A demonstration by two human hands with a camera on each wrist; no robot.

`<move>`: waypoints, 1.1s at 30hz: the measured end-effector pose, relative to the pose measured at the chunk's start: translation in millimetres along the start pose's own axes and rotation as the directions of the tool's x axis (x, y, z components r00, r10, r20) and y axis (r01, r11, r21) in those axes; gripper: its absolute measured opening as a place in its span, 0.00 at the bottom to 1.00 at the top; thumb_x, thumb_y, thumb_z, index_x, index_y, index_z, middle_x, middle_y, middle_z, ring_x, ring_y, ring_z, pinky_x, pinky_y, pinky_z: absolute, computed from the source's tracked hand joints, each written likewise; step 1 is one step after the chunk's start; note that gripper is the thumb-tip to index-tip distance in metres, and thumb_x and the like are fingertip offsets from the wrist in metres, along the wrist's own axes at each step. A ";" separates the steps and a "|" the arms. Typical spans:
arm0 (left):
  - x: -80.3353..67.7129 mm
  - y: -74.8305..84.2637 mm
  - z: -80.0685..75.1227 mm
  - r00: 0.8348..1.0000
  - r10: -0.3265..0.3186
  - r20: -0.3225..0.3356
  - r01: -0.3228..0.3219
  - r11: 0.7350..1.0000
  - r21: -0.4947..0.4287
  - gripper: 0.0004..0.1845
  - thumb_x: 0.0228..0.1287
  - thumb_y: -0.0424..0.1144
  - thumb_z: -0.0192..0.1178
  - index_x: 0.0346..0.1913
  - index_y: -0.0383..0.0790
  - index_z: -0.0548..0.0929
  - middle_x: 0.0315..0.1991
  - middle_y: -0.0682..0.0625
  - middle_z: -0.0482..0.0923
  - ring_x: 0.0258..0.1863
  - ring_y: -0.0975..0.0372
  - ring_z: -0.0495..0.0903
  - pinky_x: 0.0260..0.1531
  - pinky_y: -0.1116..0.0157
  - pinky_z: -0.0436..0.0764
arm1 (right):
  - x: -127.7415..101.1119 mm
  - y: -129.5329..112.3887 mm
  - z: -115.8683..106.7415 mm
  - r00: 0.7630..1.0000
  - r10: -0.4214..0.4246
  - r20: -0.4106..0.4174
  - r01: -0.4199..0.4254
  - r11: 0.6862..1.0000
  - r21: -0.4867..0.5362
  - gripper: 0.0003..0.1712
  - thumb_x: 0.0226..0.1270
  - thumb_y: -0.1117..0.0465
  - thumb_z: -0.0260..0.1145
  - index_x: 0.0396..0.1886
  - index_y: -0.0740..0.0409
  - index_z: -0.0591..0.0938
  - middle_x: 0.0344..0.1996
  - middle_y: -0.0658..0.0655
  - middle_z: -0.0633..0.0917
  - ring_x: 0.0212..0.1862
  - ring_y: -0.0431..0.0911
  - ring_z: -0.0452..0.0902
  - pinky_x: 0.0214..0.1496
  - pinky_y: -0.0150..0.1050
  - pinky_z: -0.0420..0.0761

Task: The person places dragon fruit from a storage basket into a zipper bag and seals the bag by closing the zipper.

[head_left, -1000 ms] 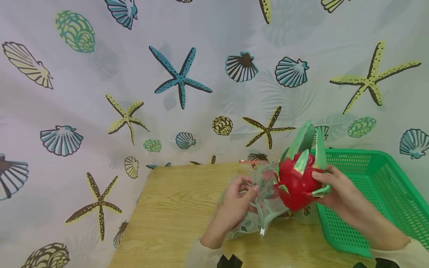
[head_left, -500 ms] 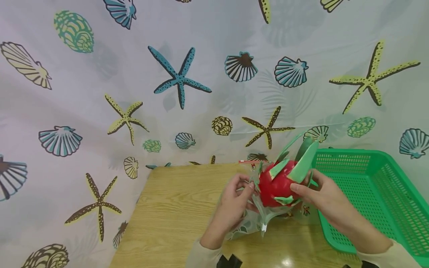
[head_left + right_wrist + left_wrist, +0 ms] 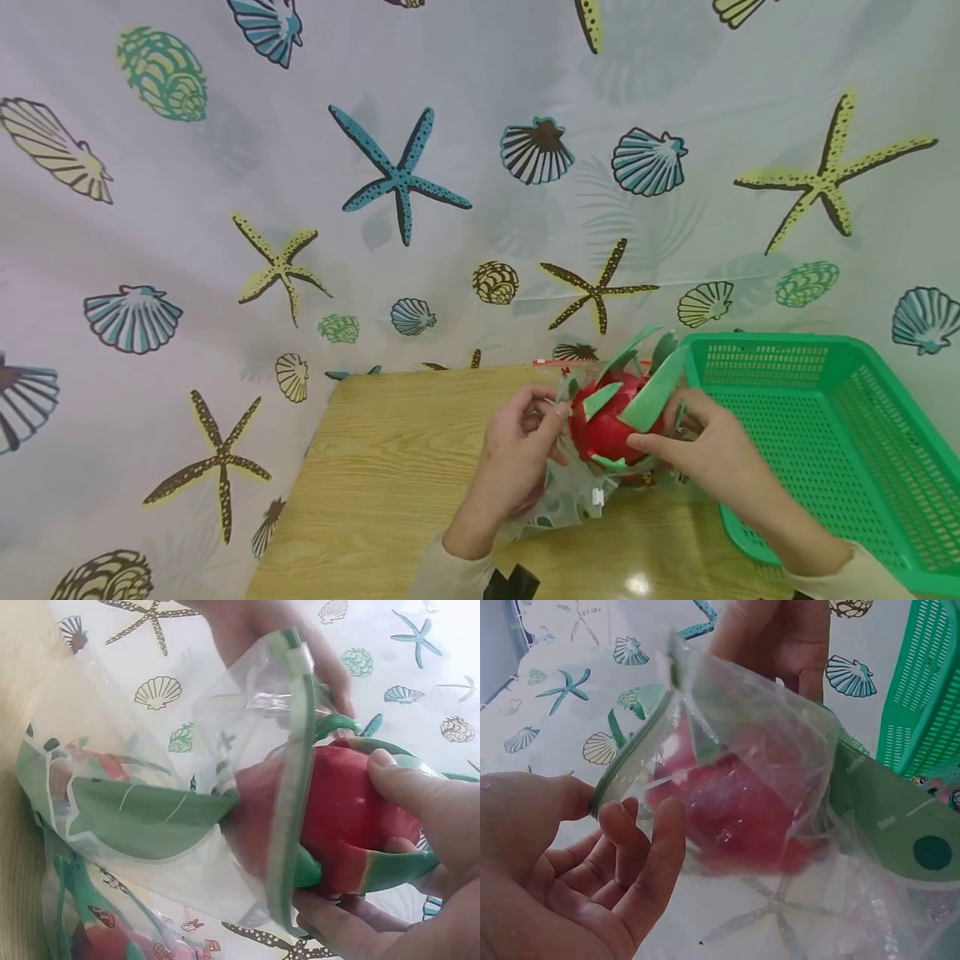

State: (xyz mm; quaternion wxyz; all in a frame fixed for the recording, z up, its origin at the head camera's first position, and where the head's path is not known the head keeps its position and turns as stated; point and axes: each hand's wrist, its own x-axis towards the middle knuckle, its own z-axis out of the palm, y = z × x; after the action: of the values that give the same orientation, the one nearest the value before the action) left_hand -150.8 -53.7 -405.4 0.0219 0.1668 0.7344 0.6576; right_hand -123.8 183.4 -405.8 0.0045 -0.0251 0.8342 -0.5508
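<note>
Halfway there, by the look of it: red toy dragon fruit with green plastic leaves partly pushed through the mouth of the clear plastic zip bag with a green edge, its front end inside, its back end and long leaves poking out. Left to do, most likely: pushing the rest in and pressing the green strip closed. Right hand curled round the back of the fruit, thumb on top, other fingers under it, as seen from the right wrist. Left hand pinching the green edge of the bag between thumb and bent fingers, holding the mouth wide. Fruit showing red through the thin plastic, just beside those left fingers, with only the bag between. All held up a little over the pale wooden table. Green plastic basket with holes close on the right, near the right hand. Seashell and starfish cloth hanging behind.
</note>
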 end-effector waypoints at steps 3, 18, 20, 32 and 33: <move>1.0 2.9 3.2 1.000 0.021 -0.007 -0.021 1.000 -0.004 0.13 0.73 0.44 0.57 0.52 0.40 0.77 0.31 0.43 0.78 0.17 0.62 0.80 0.24 0.60 0.86 | 0.3 2.2 5.4 0.997 -0.073 -0.009 0.072 0.994 -0.086 0.26 0.55 0.42 0.75 0.29 0.56 0.73 0.56 0.51 0.75 0.57 0.51 0.74 0.38 0.37 0.84; 5.1 10.9 7.2 0.997 0.064 -0.048 -0.061 0.996 0.059 0.12 0.76 0.43 0.53 0.52 0.40 0.78 0.33 0.42 0.77 0.19 0.67 0.74 0.20 0.70 0.80 | -2.6 8.1 18.5 0.894 -0.445 0.042 0.435 0.843 -0.317 0.16 0.49 0.52 0.80 0.18 0.39 0.78 0.41 0.47 0.77 0.32 0.32 0.71 0.27 0.28 0.76; 5.1 11.7 6.8 0.996 0.074 -0.044 -0.072 0.996 0.047 0.12 0.76 0.42 0.52 0.52 0.39 0.78 0.33 0.42 0.77 0.18 0.67 0.73 0.19 0.71 0.80 | -2.3 7.6 20.2 0.854 -0.518 0.043 0.498 0.792 -0.354 0.20 0.47 0.54 0.81 0.16 0.37 0.75 0.41 0.46 0.78 0.36 0.36 0.72 0.27 0.28 0.75; 4.3 21.4 2.6 0.996 0.057 -0.064 -0.056 0.998 0.004 0.13 0.76 0.47 0.52 0.52 0.43 0.78 0.29 0.46 0.76 0.17 0.67 0.69 0.15 0.74 0.74 | -3.1 9.5 30.2 0.749 -0.662 -0.030 0.628 0.724 -0.287 0.25 0.39 0.63 0.83 0.13 0.36 0.74 0.47 0.54 0.85 0.41 0.41 0.82 0.29 0.21 0.74; 4.2 21.8 2.0 0.996 0.062 -0.068 -0.061 0.998 0.013 0.12 0.76 0.46 0.53 0.51 0.43 0.79 0.29 0.45 0.76 0.18 0.67 0.69 0.15 0.74 0.73 | -3.7 9.5 31.7 0.752 -0.657 -0.050 0.624 0.734 -0.267 0.24 0.40 0.62 0.83 0.12 0.36 0.74 0.46 0.53 0.86 0.42 0.40 0.82 0.30 0.21 0.74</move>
State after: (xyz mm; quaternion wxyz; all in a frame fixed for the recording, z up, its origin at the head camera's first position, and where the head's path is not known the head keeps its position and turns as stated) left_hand -149.6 -48.9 -383.7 -0.0242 0.1669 0.7328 0.6593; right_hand -119.3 158.2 -427.1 -0.2476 -0.2726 0.8312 -0.4165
